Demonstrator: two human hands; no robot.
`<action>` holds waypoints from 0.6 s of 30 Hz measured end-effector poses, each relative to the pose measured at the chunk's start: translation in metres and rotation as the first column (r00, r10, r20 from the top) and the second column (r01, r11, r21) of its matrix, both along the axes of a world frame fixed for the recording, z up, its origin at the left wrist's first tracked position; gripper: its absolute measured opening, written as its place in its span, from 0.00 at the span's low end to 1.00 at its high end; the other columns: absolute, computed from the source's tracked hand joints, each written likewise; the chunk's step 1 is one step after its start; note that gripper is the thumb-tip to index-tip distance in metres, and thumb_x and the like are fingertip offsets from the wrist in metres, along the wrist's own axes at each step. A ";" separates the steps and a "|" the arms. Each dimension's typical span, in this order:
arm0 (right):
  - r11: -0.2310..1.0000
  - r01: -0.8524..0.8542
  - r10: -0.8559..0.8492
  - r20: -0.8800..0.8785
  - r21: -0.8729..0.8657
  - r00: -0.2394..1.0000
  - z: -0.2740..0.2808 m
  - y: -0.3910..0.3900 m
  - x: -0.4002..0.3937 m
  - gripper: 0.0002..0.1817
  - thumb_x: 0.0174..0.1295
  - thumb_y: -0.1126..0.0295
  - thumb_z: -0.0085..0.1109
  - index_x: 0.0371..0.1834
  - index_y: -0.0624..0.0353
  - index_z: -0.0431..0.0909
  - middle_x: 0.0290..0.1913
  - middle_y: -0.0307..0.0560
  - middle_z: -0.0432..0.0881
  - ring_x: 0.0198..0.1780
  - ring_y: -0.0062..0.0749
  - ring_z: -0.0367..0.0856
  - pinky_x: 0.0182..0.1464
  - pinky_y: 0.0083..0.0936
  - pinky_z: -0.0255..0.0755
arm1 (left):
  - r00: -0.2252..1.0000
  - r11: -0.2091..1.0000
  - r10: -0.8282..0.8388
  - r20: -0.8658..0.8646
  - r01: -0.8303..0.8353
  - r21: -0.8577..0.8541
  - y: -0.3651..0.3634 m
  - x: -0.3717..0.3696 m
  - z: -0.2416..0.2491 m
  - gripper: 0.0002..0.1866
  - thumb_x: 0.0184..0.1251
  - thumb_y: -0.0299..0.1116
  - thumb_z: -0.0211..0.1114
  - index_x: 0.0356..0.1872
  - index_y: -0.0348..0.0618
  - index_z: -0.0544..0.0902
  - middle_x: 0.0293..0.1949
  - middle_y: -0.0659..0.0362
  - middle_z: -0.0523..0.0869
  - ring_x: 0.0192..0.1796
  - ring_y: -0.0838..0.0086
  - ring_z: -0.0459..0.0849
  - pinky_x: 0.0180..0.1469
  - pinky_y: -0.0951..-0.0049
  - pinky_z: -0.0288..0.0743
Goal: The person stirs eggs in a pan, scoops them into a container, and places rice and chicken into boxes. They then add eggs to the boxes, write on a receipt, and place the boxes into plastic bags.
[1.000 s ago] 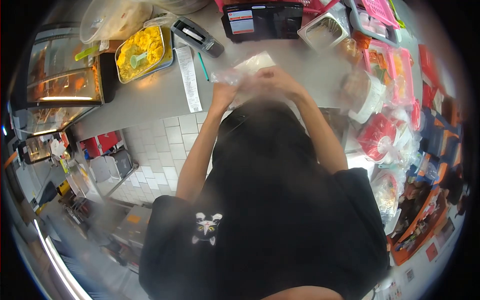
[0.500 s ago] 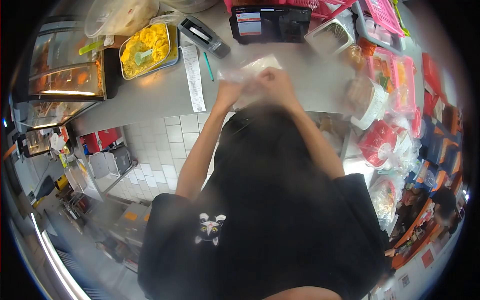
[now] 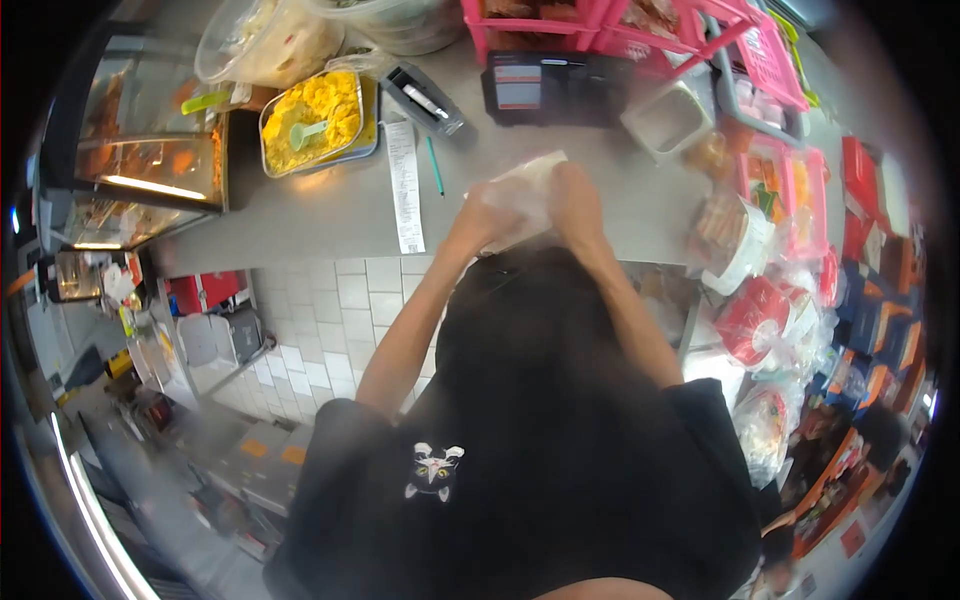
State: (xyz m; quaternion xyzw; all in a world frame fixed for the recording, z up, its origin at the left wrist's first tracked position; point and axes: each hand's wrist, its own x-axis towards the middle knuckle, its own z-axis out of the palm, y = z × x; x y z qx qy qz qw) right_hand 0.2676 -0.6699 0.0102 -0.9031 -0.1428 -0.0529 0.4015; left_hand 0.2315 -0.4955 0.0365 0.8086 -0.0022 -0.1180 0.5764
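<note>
Close to the counter's near edge, a thin, pale plastic bag (image 3: 533, 193) is stretched between my two hands. My left hand (image 3: 484, 217) is closed on its left side, with the fingers smeared by motion. On the other side my right hand (image 3: 575, 203) grips the bag, its fingers curled in. Whatever the bag contains, if anything, I cannot make out. A long printed receipt (image 3: 405, 188) lies to the left of my hands, with a thin green stick (image 3: 435, 166) beside it.
A metal tray of yellow food (image 3: 340, 105) with a scoop stands back left, beside a card terminal (image 3: 424, 98). Behind my hands is a dark tablet (image 3: 580, 88), with a clear container (image 3: 667, 120) to its right. Pink baskets (image 3: 790, 190) and wrapped goods crowd the right side.
The view has tilted, so the counter items sit lower and slightly further right in it. My hands stay on the plastic bag, which looks more spread out between them.
</note>
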 end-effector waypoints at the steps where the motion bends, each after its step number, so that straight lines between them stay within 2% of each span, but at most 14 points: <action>1: 0.997 0.033 -0.032 0.018 -0.067 0.999 0.000 0.003 0.000 0.05 0.60 0.76 0.58 0.37 0.64 0.75 0.32 0.57 0.78 0.35 0.49 0.80 0.38 0.39 0.73 | 0.997 0.999 -0.043 -0.064 0.041 -0.036 0.005 0.001 0.002 0.20 0.54 0.17 0.55 0.49 0.40 0.84 0.33 0.59 0.87 0.28 0.79 0.84 0.31 0.77 0.80; 3: 0.984 0.091 -0.083 0.058 -0.156 0.995 0.013 -0.006 0.006 0.07 0.61 0.75 0.59 0.40 0.64 0.75 0.33 0.56 0.78 0.35 0.46 0.81 0.38 0.39 0.73 | 0.988 0.990 -0.113 -0.104 0.103 -0.095 0.014 0.003 0.006 0.20 0.54 0.18 0.57 0.49 0.40 0.84 0.33 0.60 0.87 0.29 0.78 0.84 0.34 0.76 0.81; 4: 0.999 0.037 -0.041 -0.202 -0.024 0.979 0.032 -0.012 0.010 0.10 0.61 0.73 0.61 0.43 0.63 0.75 0.33 0.54 0.78 0.36 0.41 0.81 0.38 0.38 0.73 | 0.984 0.978 -0.141 -0.106 0.122 -0.171 0.025 0.001 0.010 0.20 0.53 0.20 0.62 0.51 0.39 0.83 0.42 0.60 0.86 0.40 0.76 0.84 0.42 0.73 0.80; 5: 0.992 0.019 0.040 -0.440 0.129 0.897 0.043 -0.017 0.012 0.13 0.62 0.70 0.63 0.46 0.63 0.74 0.34 0.51 0.78 0.37 0.37 0.82 0.39 0.38 0.73 | 0.979 0.960 -0.170 -0.113 0.139 -0.242 0.041 0.003 0.013 0.22 0.52 0.22 0.67 0.52 0.38 0.82 0.50 0.60 0.84 0.50 0.73 0.83 0.50 0.71 0.79; 6: 0.991 0.041 0.016 -0.428 0.125 0.903 0.044 -0.026 0.014 0.13 0.62 0.70 0.63 0.46 0.63 0.74 0.34 0.51 0.78 0.37 0.37 0.82 0.39 0.38 0.73 | 0.996 0.980 -0.081 -0.031 0.075 -0.182 0.063 0.007 -0.001 0.23 0.52 0.24 0.69 0.53 0.39 0.80 0.54 0.56 0.82 0.48 0.74 0.83 0.49 0.72 0.79; 7: 0.951 0.201 -0.113 -0.339 0.236 0.934 0.041 -0.038 0.015 0.15 0.61 0.67 0.66 0.45 0.63 0.75 0.34 0.49 0.79 0.37 0.33 0.81 0.39 0.36 0.73 | 0.998 0.992 0.005 0.058 0.003 -0.129 0.088 0.010 -0.026 0.25 0.52 0.26 0.72 0.55 0.40 0.79 0.58 0.51 0.79 0.46 0.74 0.83 0.49 0.72 0.78; 8: 0.872 0.334 -0.250 -0.260 0.357 0.933 0.038 -0.049 0.016 0.17 0.60 0.63 0.68 0.44 0.63 0.76 0.35 0.47 0.79 0.36 0.29 0.81 0.38 0.34 0.74 | 0.946 0.950 0.311 0.090 -0.309 -0.037 0.114 0.015 -0.051 0.25 0.54 0.31 0.74 0.54 0.37 0.78 0.60 0.49 0.77 0.49 0.72 0.82 0.51 0.71 0.77; 9: 0.866 0.347 -0.270 -0.246 0.359 0.931 0.035 -0.059 0.020 0.17 0.60 0.63 0.68 0.44 0.63 0.76 0.35 0.47 0.79 0.36 0.29 0.81 0.38 0.34 0.74 | 0.798 0.804 0.584 0.148 -0.594 0.035 0.136 0.022 -0.075 0.27 0.56 0.36 0.76 0.54 0.35 0.78 0.62 0.46 0.76 0.51 0.69 0.81 0.52 0.70 0.76; 11: 0.697 0.689 -0.686 -0.096 0.196 0.721 0.021 -0.075 0.032 0.19 0.59 0.59 0.70 0.43 0.61 0.77 0.33 0.45 0.81 0.33 0.29 0.81 0.38 0.29 0.74 | 0.566 0.441 0.758 0.323 -0.810 0.386 0.162 0.040 -0.104 0.30 0.58 0.44 0.76 0.54 0.32 0.77 0.53 0.47 0.82 0.47 0.65 0.83 0.51 0.68 0.77; 12: 0.684 0.701 -0.700 -0.088 0.200 0.709 0.008 -0.079 0.040 0.19 0.59 0.59 0.70 0.43 0.61 0.77 0.33 0.45 0.81 0.33 0.29 0.81 0.38 0.29 0.74 | 0.578 0.458 0.748 0.326 -0.805 0.377 0.168 0.050 -0.117 0.30 0.58 0.44 0.76 0.54 0.32 0.77 0.53 0.47 0.82 0.47 0.65 0.83 0.51 0.68 0.77; 14: 0.701 0.682 -0.632 -0.260 0.210 0.730 -0.018 -0.083 0.047 0.17 0.60 0.59 0.69 0.40 0.62 0.79 0.34 0.46 0.82 0.31 0.30 0.81 0.38 0.27 0.75 | 0.560 0.509 0.821 0.114 -0.807 0.301 0.179 0.061 -0.145 0.31 0.58 0.47 0.75 0.51 0.29 0.79 0.41 0.49 0.85 0.43 0.62 0.84 0.50 0.66 0.77; 15: 0.693 0.688 -0.639 -0.260 0.213 0.724 -0.015 -0.079 0.043 0.17 0.60 0.59 0.69 0.40 0.62 0.79 0.34 0.46 0.82 0.31 0.30 0.81 0.38 0.27 0.75 | 0.588 0.542 0.781 0.208 -0.805 0.240 0.191 0.068 -0.175 0.26 0.59 0.44 0.74 0.47 0.30 0.81 0.32 0.55 0.84 0.37 0.66 0.83 0.46 0.69 0.76; 17: 0.886 0.394 -0.341 -0.232 0.243 0.911 -0.004 -0.056 0.044 0.16 0.60 0.59 0.68 0.38 0.63 0.80 0.36 0.49 0.84 0.34 0.32 0.83 0.40 0.28 0.75 | 0.631 0.609 0.751 0.198 -0.776 0.165 0.187 0.069 -0.157 0.22 0.61 0.42 0.72 0.44 0.31 0.82 0.32 0.57 0.84 0.36 0.70 0.81 0.43 0.71 0.75; 18: 0.892 0.382 -0.328 -0.235 0.243 0.915 0.003 -0.041 0.046 0.16 0.60 0.59 0.68 0.38 0.63 0.80 0.36 0.49 0.84 0.34 0.32 0.83 0.40 0.28 0.75 | 0.664 0.659 0.725 0.182 -0.746 0.095 0.182 0.061 -0.143 0.18 0.63 0.40 0.70 0.41 0.31 0.82 0.32 0.59 0.83 0.34 0.73 0.79 0.41 0.72 0.73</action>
